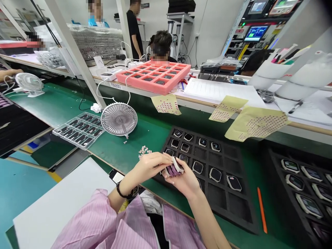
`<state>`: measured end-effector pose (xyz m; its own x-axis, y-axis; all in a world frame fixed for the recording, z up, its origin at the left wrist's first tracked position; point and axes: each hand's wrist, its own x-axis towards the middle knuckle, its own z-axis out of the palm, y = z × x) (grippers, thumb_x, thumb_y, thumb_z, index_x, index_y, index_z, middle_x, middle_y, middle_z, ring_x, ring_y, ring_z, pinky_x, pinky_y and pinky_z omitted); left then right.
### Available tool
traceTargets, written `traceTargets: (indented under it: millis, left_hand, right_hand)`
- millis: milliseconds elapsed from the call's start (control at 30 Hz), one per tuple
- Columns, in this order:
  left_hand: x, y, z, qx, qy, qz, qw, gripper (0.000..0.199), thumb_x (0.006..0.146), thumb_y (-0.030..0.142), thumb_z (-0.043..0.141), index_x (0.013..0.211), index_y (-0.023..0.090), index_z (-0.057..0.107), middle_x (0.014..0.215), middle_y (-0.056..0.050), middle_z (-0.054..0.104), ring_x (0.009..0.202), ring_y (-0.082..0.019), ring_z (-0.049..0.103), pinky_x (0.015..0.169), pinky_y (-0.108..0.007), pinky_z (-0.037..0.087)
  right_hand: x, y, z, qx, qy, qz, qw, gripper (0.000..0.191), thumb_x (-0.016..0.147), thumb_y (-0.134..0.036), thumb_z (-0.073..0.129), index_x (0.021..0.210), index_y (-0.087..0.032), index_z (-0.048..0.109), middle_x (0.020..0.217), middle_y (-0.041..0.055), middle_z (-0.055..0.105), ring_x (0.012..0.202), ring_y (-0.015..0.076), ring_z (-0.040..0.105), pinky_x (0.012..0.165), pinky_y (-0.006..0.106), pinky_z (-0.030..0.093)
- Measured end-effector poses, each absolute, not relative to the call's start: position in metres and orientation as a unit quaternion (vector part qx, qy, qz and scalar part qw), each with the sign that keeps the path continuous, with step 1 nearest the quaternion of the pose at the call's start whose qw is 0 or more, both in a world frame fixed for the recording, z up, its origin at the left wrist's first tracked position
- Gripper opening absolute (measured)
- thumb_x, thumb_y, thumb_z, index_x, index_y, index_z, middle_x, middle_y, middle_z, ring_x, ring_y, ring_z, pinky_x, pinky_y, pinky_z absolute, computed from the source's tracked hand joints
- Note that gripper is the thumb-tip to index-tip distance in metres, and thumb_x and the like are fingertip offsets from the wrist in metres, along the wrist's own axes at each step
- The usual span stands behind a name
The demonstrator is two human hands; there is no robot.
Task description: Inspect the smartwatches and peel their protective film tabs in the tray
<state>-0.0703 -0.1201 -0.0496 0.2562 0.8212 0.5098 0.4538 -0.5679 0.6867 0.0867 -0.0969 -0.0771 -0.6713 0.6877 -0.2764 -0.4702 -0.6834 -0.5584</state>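
My right hand (187, 180) is wrapped round a small stack of smartwatch bodies (174, 168) with pale and purple-tinted edges. From the other side my left hand (153, 162) closes over the stack, its fingertips pressed on the upper one. The fingers partly hide the stack, so its exact number cannot be made out. Just below and behind the hands lies a black foam tray (215, 195), where several square watches (198, 167) sit in pockets. Beside my left hand is a loose pile of small pale pieces (144, 150) on the green mat (124, 152).
A second black tray of watches (308, 204) stands at right, with an orange stick (261, 210) between the trays. A white fan (119, 119) and a clear tray (80, 128) are at left. On the shelf above rests a pink foam tray (155, 74). Other people are beyond.
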Motion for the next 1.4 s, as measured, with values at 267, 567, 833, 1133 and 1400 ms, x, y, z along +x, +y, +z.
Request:
traceTargets:
  millis: [267,567,833,1133,1400]
  left_hand:
    - [-0.077,-0.113,-0.046,0.771,0.382,0.427,0.278,0.016,0.086,0.028,0.061,0.082,0.024,0.076,0.089,-0.010,0.074,0.086,-0.020,0.069,0.080,-0.031,0.054]
    - [-0.090,-0.102,-0.045,0.788,0.307,0.357,0.397,0.011,0.081,0.031,0.068,0.082,0.026,0.078,0.093,-0.010,0.067,0.089,-0.019,0.060,0.080,-0.032,0.051]
    - [-0.087,-0.096,-0.049,0.767,0.249,0.355,0.473,0.012,0.077,0.030,0.073,0.081,0.019,0.078,0.087,-0.006,0.054,0.081,-0.013,0.054,0.069,-0.023,0.048]
    - [-0.082,-0.092,-0.038,0.786,0.274,0.328,0.446,0.009,0.079,0.024,0.070,0.082,0.017,0.075,0.091,-0.006,0.054,0.086,-0.014,0.056,0.078,-0.026,0.048]
    - [-0.083,-0.081,-0.039,0.767,0.298,0.265,0.503,0.036,0.071,0.027,0.077,0.100,0.017,0.059,0.103,-0.007,0.059,0.095,-0.017,0.059,0.086,-0.032,0.048]
  right_hand:
    - [0.091,-0.096,-0.081,-0.185,-0.207,0.921,0.272,0.023,0.084,-0.037,0.050,0.077,-0.017,0.060,0.062,0.0019,0.060,0.055,0.0175,0.056,0.043,0.023,0.028]
    - [0.097,-0.097,-0.088,-0.114,-0.252,0.947,0.165,0.035,0.087,-0.040,0.045,0.090,-0.010,0.064,0.084,0.0129,0.071,0.051,0.0155,0.056,0.040,0.022,0.023]
    - [0.101,-0.099,-0.089,-0.104,-0.253,0.952,0.136,0.036,0.086,-0.042,0.048,0.086,-0.009,0.064,0.089,0.0167,0.071,0.054,0.0167,0.059,0.041,0.023,0.023]
    - [0.105,-0.095,-0.090,-0.132,-0.241,0.948,0.161,0.033,0.087,-0.038,0.046,0.092,-0.009,0.063,0.087,0.0147,0.070,0.054,0.0180,0.061,0.041,0.022,0.024]
    - [0.106,-0.099,-0.087,-0.168,-0.252,0.939,0.163,0.028,0.083,-0.036,0.055,0.099,-0.013,0.058,0.084,0.0121,0.071,0.053,0.0184,0.063,0.041,0.023,0.027]
